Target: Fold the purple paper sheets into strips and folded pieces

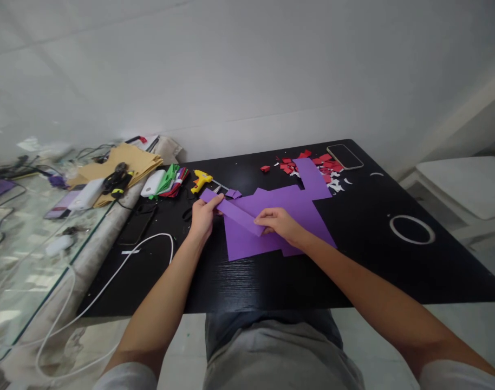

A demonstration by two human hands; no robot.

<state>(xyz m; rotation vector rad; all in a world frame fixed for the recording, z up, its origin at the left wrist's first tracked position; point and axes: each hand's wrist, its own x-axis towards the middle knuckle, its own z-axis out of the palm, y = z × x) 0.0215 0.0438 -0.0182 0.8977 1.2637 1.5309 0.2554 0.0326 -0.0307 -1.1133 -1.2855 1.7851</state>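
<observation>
So, a narrow purple strip (236, 213) was being held up at a slant above some bigger purple sheets (247, 246) on the black table (231, 290). Its far end was pinched in the left hand (202, 218), thumb on top, with the other fingers mostly hidden underneath. The near end was gripped in the right hand (284, 223), closed to a light pinch between thumb and fingertips. Whether the strip was folded or just a single layer couldn't be made out.

For handling like this, a soft grip at both ends was probably the right call, since paper that thin could be creased by a hard squeeze. It was best held just taut, with no twist put in, and the long edges were worth being lined up by eye. If a crease was wanted, it would have been pressed more neatly against the flat sheets than in mid-air.

The yellow glue gun (201, 181) had been left lying just beyond the left hand, near some small purple scraps (233, 193). Red scraps (288, 166) were scattered toward the back, partly covered by another purple piece (314, 181).
</observation>
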